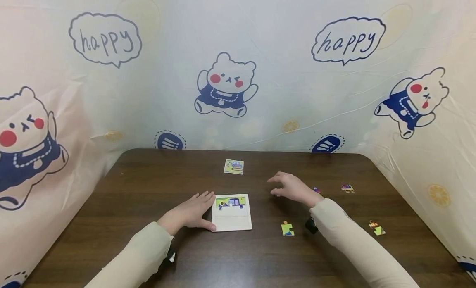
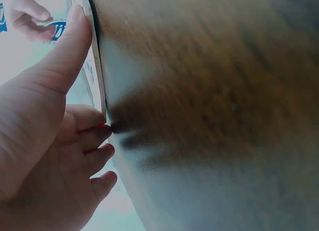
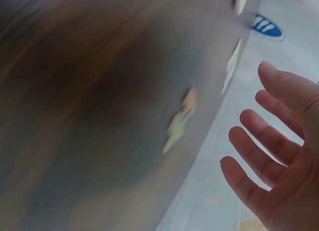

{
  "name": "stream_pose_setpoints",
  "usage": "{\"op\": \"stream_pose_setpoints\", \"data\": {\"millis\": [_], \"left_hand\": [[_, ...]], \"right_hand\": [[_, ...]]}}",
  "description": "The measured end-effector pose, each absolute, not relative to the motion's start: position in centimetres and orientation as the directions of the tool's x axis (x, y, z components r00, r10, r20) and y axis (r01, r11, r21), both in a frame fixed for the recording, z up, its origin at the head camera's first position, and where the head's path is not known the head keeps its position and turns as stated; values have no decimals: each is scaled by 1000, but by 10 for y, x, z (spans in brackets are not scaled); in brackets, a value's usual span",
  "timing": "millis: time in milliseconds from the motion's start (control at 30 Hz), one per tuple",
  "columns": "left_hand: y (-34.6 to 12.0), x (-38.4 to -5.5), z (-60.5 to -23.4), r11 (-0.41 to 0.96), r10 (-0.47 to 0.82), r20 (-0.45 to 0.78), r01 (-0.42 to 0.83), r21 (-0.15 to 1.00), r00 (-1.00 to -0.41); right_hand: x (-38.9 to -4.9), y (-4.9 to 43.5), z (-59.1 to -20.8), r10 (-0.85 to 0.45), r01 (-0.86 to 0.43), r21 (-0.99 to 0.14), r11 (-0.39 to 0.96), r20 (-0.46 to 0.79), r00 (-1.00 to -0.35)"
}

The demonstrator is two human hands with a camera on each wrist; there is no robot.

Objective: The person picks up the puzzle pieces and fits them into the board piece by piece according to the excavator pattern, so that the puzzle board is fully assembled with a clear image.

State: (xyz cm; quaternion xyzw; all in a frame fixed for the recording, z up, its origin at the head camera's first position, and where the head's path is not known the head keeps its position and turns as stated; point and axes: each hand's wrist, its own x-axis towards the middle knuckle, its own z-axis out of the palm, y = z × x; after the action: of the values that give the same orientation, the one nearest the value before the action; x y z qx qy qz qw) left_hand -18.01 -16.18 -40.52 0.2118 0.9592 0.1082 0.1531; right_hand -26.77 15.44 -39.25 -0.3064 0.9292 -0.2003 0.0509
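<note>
A white puzzle tray [image 1: 231, 223] lies mid-table, its top part filled with a picture of a purple-blue vehicle on green. My left hand [image 1: 191, 212] rests along its left edge, fingers extended and thumb at the lower left corner. In the left wrist view, the thumb [image 2: 75, 51] lies against the tray's rim. To the right of the tray, my right hand [image 1: 291, 188] hovers over the table with loosely bent fingers. The right wrist view shows this hand [image 3: 279, 146] holding nothing. A green-and-blue puzzle piece [image 1: 287, 229] lies nearer the front.
Behind the tray lies a small picture card [image 1: 234, 167]. Further right are a purple piece [image 1: 347, 188] and a green-and-orange piece [image 1: 377, 228]. Another purple piece [image 1: 317, 191] is partly hidden by my right wrist. A printed cloth [image 1: 275, 135] hangs around the dark wooden table [image 1: 156, 176].
</note>
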Motion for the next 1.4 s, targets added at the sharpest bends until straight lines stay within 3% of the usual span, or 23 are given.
{"op": "stream_pose_setpoints", "data": {"millis": [233,533,1400], "left_hand": [[-162,-180,-405,888,437,-246,372,270,-865],[-162,-180,-405,888,441,-246,379,262,-863],[-163,-180,-407,886,442,-244,379,267,-863]], "right_hand": [[-270,178,-403,-602,-563,-341,753,-10,-799],[-275,186,-409,-545,-514,-289,808,-33,-838],[-277,183,-407,-558,-526,-323,787,-8,-830]]}}
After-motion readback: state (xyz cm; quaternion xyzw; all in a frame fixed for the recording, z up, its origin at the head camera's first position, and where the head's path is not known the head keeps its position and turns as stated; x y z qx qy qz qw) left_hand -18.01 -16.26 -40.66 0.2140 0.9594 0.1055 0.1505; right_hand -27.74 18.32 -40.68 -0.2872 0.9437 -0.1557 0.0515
